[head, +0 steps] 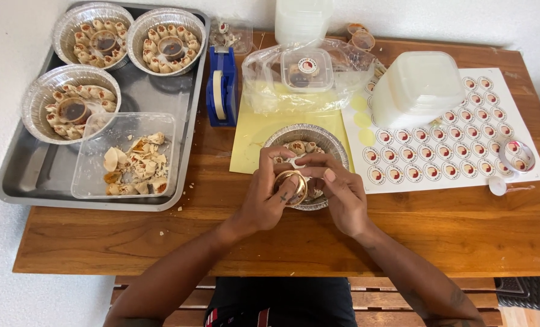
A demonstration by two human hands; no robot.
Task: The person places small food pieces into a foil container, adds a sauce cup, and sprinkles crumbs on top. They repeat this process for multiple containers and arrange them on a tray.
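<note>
Both hands are working at the near-centre of the wooden surface [161, 242]: left hand [268, 197] is curling around a small round sauce cup [291, 186], gripping it at the rim, right hand [336, 194] is pinching something small and pale at the cup's top, looks like a lid or a seal, too small to tell. Cup is sitting just above the near rim of a round foil tray [336, 145] holding a few dumplings, tray resting on a yellow sheet [251, 130]. Progress, judging by layout: three foil trays are lying finished-looking in the grey metal pan [21, 181] at the left edge, each ringed with dumplings around a centre sauce cup: far-left tray [92, 30], far-right tray [166, 39], nearer tray [70, 103]. Fourth tray under the hands is appearing only partly filled, so that one is remaining. Clear plastic tub [124, 156] in the pan's near side is holding broken dumpling scraps. Blue tape dispenser [222, 85] is standing beside the pan. Clear bag [306, 75] at the far-centre is holding a lidded square container with a round sticker on top. Stack of white plastic lids [416, 88] is sitting on a sticker sheet [463, 151] toward the right edge, some stickers already peeled off the sheet's left side, most still on.
</note>
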